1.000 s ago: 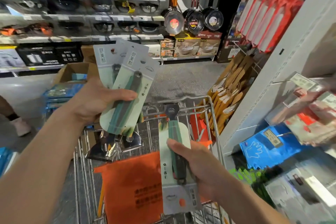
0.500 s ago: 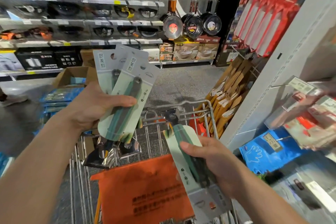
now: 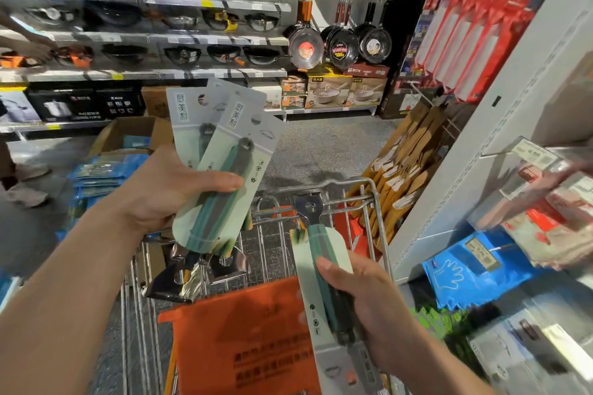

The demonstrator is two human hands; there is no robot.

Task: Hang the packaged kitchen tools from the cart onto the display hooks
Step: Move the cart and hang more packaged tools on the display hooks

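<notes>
Judging from how things lay, the hanging had not been finished, and none of the three packs in hand had reached a hook. The white display panel (image 3: 465,170) rose at the right, with blurred red-and-white packs already hanging low on it. The wire cart (image 3: 340,184) stood directly ahead, and an orange bag (image 3: 244,340) lay inside it. What else it carried could not be told, since arms and packs covered much of the basket. Beyond it on the floor sat an open cardboard box (image 3: 134,128) with blue-green packs showing inside. The left hand (image 3: 167,189) was raised above the cart's near side, its thumb and fingers clamped around two carded tools (image 3: 234,170) fanned one over the other, their metal heads dangling below the cards. The right hand (image 3: 369,298) was curled around the handle of a third carded tool (image 3: 308,269), which was held over the cart with its metal head pointing away. A bare wire hook (image 3: 495,152) stuck out of the panel, well apart from both hands, so every held pack was left to hang.
</notes>
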